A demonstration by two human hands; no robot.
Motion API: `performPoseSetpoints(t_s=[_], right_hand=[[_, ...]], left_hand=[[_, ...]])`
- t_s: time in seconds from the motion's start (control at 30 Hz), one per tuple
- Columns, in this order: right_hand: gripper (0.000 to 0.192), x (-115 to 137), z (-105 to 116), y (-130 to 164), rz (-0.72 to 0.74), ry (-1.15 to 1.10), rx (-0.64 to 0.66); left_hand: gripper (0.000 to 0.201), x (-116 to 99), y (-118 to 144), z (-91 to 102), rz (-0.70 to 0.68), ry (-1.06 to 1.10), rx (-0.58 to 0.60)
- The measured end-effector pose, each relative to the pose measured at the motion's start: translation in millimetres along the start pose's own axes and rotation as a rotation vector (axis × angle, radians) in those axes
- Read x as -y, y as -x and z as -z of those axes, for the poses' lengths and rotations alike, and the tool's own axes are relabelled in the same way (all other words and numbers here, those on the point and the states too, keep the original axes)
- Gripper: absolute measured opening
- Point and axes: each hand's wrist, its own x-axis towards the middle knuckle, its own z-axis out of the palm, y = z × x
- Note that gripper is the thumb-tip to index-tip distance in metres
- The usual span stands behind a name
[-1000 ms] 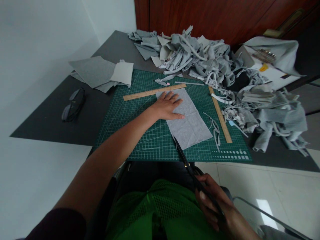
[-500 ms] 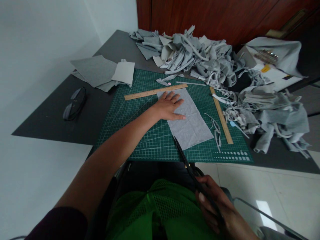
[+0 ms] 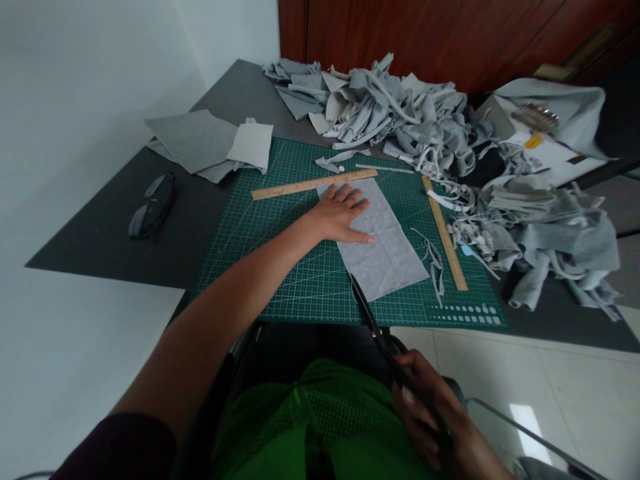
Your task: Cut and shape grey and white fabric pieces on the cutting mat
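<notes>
Under my left hand [image 3: 343,215] lies a light grey piece of fabric [image 3: 390,260], pressed flat with fingers spread on its upper left part. My right hand [image 3: 425,407] grips the handles of long black scissors [image 3: 367,310] below the table's front edge. The blades reach up over the edge and meet the fabric's lower left side, near its bottom corner. A green cutting mat [image 3: 295,293] is beneath the fabric. One wooden ruler [image 3: 280,191] lies above the left hand; a second wooden ruler [image 3: 445,237] is to the right, with thin fabric strips [image 3: 436,270] between it and the fabric.
A large heap of grey fabric scraps [image 3: 373,107] runs along the back and right of the dark table [image 3: 100,240]. Stacked grey pieces [image 3: 197,137] and glasses [image 3: 153,207] lie at the left. A white box [image 3: 555,163] stands at the back right.
The view has shifted very slightly. My left hand stays flat on the fabric, and the scissors remain at its lower left edge with almost no visible movement.
</notes>
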Motion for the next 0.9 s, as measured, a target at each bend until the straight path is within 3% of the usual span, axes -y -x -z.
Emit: performPoseSetpoints(t_s=[0.43, 0.9], right_hand=[[0.04, 1, 10, -19, 0.062, -0.065, 0.152], [0.04, -1, 13, -27, 0.048, -0.045, 0.124]], left_hand=[[0.113, -2, 1, 2.7, 0.004, -0.013, -0.002], [0.113, -1, 0, 1.4, 0.007, 0.001, 0.008]])
